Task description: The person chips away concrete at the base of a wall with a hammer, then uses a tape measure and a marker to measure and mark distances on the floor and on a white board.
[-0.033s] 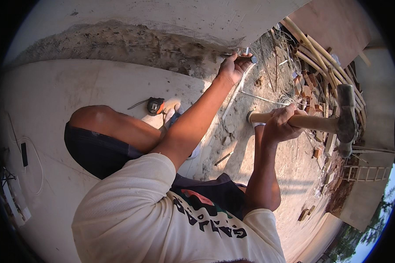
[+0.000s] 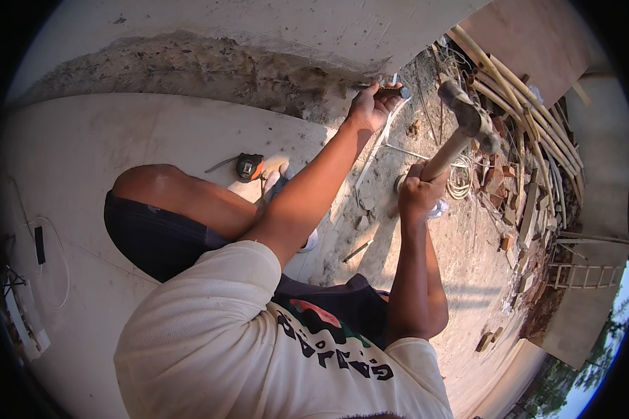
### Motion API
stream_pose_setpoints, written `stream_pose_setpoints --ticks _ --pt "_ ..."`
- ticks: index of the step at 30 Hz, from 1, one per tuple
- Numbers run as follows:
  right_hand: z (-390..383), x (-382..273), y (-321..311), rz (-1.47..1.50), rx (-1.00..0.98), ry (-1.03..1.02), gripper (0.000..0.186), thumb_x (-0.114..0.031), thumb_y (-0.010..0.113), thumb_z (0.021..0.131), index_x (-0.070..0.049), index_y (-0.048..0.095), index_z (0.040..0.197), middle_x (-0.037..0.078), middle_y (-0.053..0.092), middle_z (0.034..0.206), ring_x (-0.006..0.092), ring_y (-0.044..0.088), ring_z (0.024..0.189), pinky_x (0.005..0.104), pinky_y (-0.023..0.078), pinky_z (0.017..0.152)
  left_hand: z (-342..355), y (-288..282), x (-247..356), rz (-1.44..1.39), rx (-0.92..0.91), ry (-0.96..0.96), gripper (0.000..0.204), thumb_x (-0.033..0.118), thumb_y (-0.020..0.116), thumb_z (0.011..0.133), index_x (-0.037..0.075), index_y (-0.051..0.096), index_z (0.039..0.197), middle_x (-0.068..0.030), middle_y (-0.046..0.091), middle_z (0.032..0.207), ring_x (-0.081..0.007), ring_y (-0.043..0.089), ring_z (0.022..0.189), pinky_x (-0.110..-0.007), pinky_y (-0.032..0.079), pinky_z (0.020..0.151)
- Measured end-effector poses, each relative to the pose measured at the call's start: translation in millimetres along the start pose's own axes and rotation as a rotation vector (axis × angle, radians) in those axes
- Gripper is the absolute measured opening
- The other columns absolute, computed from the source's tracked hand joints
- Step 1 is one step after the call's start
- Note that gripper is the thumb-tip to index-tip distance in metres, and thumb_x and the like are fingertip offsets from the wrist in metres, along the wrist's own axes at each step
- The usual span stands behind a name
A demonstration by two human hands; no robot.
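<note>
My left hand [image 2: 372,106] reaches forward and is shut on a dark metal chisel [image 2: 397,91], which is pressed against the broken edge of a concrete wall [image 2: 272,70]. My right hand [image 2: 418,193] grips the wooden handle of a hammer [image 2: 468,115]. The hammer's steel head is raised, just right of the chisel and a little apart from it. I am squatting, with my bent knee [image 2: 162,190] at the left over a pale concrete slab [image 2: 119,133].
A black and orange tape measure [image 2: 249,166] lies on the slab near my foot. Bamboo poles [image 2: 524,98], broken bricks [image 2: 503,183] and a wire coil [image 2: 458,179] crowd the right side. A small wooden ladder [image 2: 581,276] lies further right. A cable [image 2: 45,244] runs at far left.
The hammer has swung from lying level with its head out to the right up and left toward the chisel. My left hand stays on the chisel.
</note>
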State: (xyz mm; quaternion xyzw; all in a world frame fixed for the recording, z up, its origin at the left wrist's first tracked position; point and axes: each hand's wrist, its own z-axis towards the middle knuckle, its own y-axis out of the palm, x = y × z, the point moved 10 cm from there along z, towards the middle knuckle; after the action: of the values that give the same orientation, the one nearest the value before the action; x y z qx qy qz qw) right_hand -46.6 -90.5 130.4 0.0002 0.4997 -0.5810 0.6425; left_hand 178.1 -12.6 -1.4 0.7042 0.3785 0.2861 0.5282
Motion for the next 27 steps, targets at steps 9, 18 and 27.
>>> stream_pose_setpoints --ticks 9,18,27 --pt "50.0 -123.3 -83.5 0.523 -0.051 0.133 0.013 -0.004 0.064 0.087 -0.002 0.054 0.095 0.001 0.049 0.062 0.0061 0.044 0.049 0.0215 0.036 0.044 -1.2 -16.4 28.9 -0.042 -0.017 0.047 0.026 0.018 0.035 0.102 -0.002 0.051 0.102 -0.0155 0.064 0.100 -0.0250 0.065 0.095 -0.035 0.061 0.077" --pt "16.4 -91.6 -32.7 0.386 0.246 0.032 0.010 -0.002 0.053 0.086 -0.003 0.044 0.089 0.007 0.049 0.062 0.0152 0.047 0.048 0.0311 0.046 0.048 0.9 -1.5 12.0 -0.089 -0.022 0.019 0.029 0.021 0.036 0.102 0.000 0.055 0.098 -0.0175 0.066 0.099 -0.0247 0.067 0.092 -0.033 0.060 0.073" --pt "36.4 -108.7 -71.0 0.413 -0.056 0.167 0.010 -0.001 0.063 0.086 -0.001 0.054 0.090 0.000 0.050 0.059 0.0027 0.042 0.044 0.0198 0.031 0.039 -7.2 -10.2 11.6 -0.062 -0.016 0.003 0.032 0.025 0.034 0.103 -0.002 0.052 0.097 -0.0183 0.065 0.097 -0.0253 0.066 0.093 -0.034 0.060 0.078"
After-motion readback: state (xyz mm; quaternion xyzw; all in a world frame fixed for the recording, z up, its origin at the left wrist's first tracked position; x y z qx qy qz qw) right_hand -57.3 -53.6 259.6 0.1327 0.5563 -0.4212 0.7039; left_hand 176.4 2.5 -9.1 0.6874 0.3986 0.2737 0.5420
